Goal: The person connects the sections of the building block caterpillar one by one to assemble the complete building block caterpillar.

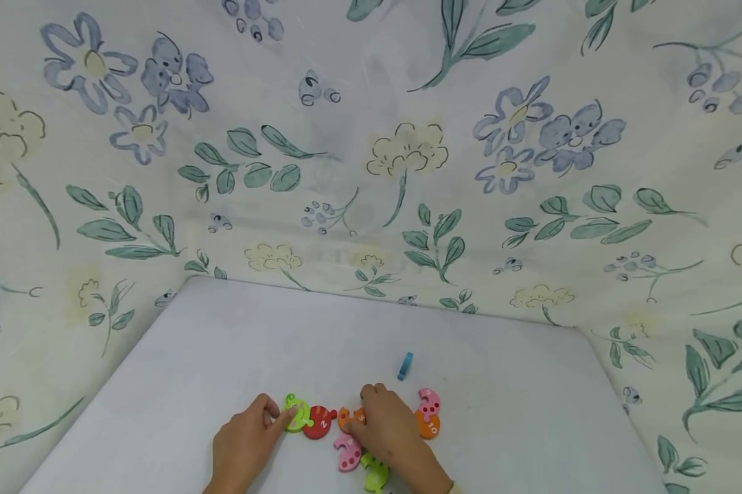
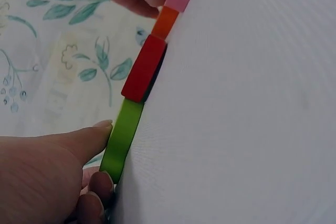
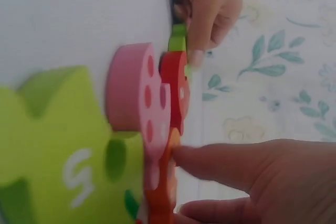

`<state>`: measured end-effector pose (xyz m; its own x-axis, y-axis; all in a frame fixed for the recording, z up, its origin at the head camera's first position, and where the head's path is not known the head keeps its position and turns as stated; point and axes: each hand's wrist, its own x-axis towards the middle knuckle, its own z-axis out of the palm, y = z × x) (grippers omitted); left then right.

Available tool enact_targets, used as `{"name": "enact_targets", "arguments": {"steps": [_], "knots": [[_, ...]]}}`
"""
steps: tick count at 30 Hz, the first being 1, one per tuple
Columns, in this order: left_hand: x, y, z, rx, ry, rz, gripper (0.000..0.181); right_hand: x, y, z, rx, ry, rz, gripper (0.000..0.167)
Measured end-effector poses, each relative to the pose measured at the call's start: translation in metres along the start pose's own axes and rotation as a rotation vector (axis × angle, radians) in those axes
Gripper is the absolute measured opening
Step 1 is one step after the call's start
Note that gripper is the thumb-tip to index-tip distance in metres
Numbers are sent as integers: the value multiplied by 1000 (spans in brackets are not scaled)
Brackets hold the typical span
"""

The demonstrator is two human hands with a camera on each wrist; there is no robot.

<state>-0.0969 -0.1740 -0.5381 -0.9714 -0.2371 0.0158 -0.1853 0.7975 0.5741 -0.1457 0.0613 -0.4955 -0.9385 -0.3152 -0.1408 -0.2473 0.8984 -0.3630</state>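
Note:
My left hand (image 1: pixel 245 439) pinches a green puzzle piece with a face (image 1: pixel 294 418), thumb on its top and fingers at its side. Joined to it on the right is a red puzzle piece (image 1: pixel 318 424) marked 2. An orange puzzle piece (image 1: pixel 345 420) lies close to the red one's knob, and my right hand (image 1: pixel 395 429) pinches it, partly covering it. Whether the red and orange pieces interlock, I cannot tell. In the right wrist view, a pink spotted piece (image 3: pixel 128 90) and a green piece marked 5 (image 3: pixel 58 145) stand nearer the camera.
Beyond my right hand, an orange piece marked 10 (image 1: pixel 429 427) touches a pink spotted piece (image 1: pixel 429 403). A blue piece (image 1: pixel 405 366) lies farther back on the white table (image 1: pixel 253 336). Flower-patterned cloth (image 1: pixel 346 171) rises behind and beside the table.

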Motion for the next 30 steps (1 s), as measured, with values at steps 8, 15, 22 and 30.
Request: {"name": "enact_targets", "arguments": {"steps": [8, 15, 22, 30], "knots": [[-2, -4, 0, -21, 16, -11, 28, 4, -17, 5, 55, -31, -85, 53], [-3, -6, 3, -40, 26, -22, 27, 7, -19, 11, 27, -67, -128, 56], [-1, -5, 4, -32, 42, -26, 25, 9, 1, 5, -47, -94, -157, 63], [1, -2, 4, -40, 22, -12, 37, 10, 8, -4, -34, -129, -234, 65]]}}
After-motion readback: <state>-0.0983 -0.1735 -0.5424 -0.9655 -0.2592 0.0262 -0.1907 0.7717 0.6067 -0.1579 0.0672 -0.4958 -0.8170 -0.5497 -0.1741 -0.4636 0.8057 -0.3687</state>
